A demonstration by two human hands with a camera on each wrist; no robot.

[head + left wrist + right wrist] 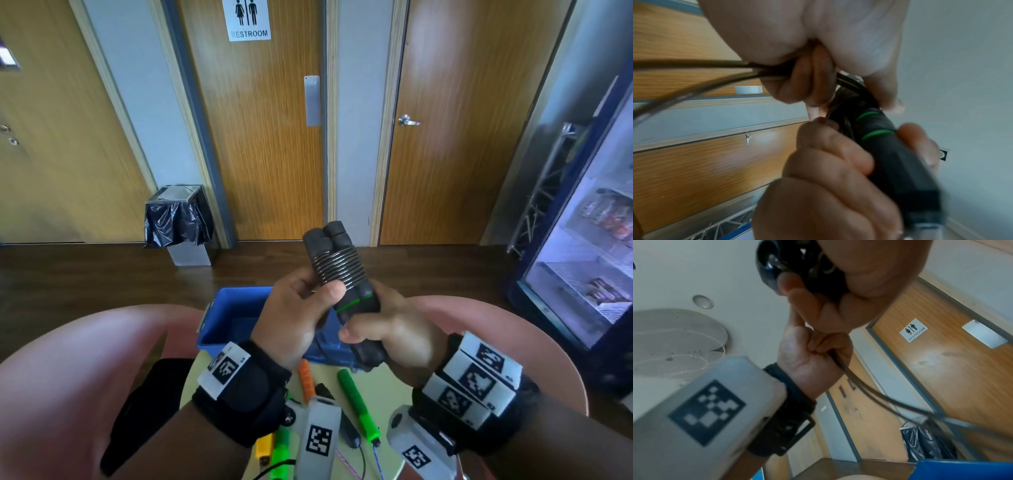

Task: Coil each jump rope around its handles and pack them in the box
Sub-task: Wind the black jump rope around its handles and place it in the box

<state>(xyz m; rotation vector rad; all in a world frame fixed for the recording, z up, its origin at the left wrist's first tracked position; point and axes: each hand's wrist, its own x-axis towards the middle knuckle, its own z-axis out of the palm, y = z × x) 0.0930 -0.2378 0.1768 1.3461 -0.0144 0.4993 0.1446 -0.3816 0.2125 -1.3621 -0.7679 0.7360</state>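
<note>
Right hand (pixel 387 329): closed around the lower end of the paired black handles (pixel 346 274), thumb laid across the front; the handles are held tilted, their upper ends toward 11 o'clock.
Left hand (pixel 294 315): placed at 9 o'clock of the handles, thumb pressed against the lowest turns of the coil; in the left wrist view the black rope (pixel 694 66) is seen pinched within its curled fingers (pixel 813 81), the free length trailing away blurred.
Coil (pixel 337 265): close turns of black rope wound around the middle of the handles, above the green rings (pixel 356 303).
Blue box (pixel 233 315): set on the desk (pixel 394 390) directly beneath and beyond the hands, at 12 o'clock of the loose ropes; its inside is shadowed and its contents cannot be told.
Other ropes: an orange handle (pixel 306 378) and a green handle (pixel 356 401) are seen lying on the desk between the wrists, at 6 o'clock of the box; a further green handle (pixel 281 452) and a yellow piece (pixel 264 447) lie nearer, partly hidden by the left wrist.
Background: a restroom door (pixel 260 137) at 12 o'clock, a lined bin (pixel 178 219) at 10 o'clock, a glass-fronted fridge (pixel 589 240) at 3 o'clock.
</note>
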